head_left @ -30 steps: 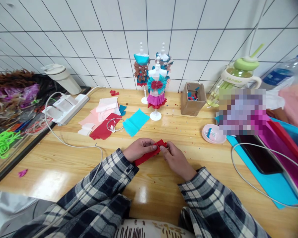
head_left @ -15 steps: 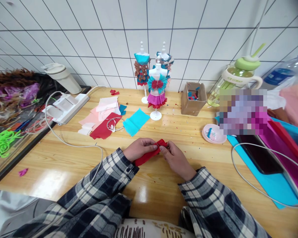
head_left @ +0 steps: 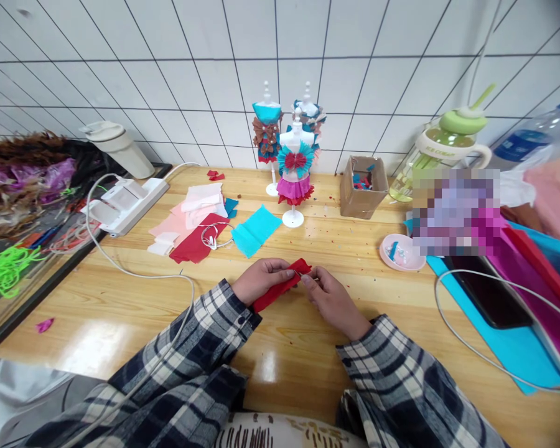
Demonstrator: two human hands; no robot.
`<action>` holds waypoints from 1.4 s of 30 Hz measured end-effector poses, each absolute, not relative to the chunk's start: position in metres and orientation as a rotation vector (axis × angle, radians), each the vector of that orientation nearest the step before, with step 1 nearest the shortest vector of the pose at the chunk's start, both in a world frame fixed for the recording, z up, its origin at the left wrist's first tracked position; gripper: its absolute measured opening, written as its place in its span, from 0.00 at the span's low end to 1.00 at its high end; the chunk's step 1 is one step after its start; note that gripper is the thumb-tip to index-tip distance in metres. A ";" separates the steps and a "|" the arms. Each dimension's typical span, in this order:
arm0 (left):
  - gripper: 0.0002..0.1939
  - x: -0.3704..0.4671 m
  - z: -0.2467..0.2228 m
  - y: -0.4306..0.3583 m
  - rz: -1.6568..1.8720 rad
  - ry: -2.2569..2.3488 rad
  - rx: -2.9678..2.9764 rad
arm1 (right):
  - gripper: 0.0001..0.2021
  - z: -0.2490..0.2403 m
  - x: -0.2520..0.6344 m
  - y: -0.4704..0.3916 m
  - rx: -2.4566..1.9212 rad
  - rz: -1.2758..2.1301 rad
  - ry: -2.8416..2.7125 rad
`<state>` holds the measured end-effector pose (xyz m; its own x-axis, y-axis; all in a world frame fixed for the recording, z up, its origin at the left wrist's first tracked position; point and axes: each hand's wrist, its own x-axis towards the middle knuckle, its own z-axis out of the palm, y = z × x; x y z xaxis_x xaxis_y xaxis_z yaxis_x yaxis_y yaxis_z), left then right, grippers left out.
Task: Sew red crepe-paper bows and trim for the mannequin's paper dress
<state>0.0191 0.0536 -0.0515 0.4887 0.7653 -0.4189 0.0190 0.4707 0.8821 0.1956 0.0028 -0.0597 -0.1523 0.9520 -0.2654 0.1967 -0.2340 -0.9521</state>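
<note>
My left hand point(head_left: 259, 280) is closed on a folded strip of red crepe paper point(head_left: 277, 292), its thumb pressed on the top. The strip slants up to the right above the table. My right hand point(head_left: 331, 300) pinches with thumb and forefinger at the strip's right edge. Something thin shows at its fingertips, too small to make out. Beyond the hands lie a turquoise paper piece point(head_left: 256, 230) and a dark red paper piece point(head_left: 193, 242) with a coiled white cord point(head_left: 216, 236) over it.
Small dress forms in paper outfits, the nearest in turquoise and magenta point(head_left: 295, 186), stand by the wall. A cardboard box point(head_left: 364, 202) and pink dish point(head_left: 402, 261) are right. A phone point(head_left: 490, 292) lies on blue sheets. A power strip point(head_left: 126, 208) is left, its cable crossing my left sleeve.
My right fingertips have drawn slightly away to the right and down from the red strip, baring more of its upper end. My left hand keeps its hold.
</note>
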 end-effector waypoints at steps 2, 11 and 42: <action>0.17 0.019 -0.051 0.054 0.554 0.956 0.975 | 0.14 -0.060 0.195 0.003 -1.426 1.474 -1.325; 0.16 0.018 -0.056 0.054 0.535 0.961 0.971 | 0.16 -0.058 0.195 0.003 -1.465 1.493 -1.332; 0.14 0.017 -0.053 0.054 0.442 0.912 1.008 | 0.14 -0.060 0.194 0.002 -1.483 1.379 -1.433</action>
<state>0.0170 0.0544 -0.0529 0.5681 0.6925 -0.4447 0.0810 0.4907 0.8675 0.1941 0.0020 -0.0598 -0.1505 0.9590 -0.2402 0.2767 -0.1924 -0.9415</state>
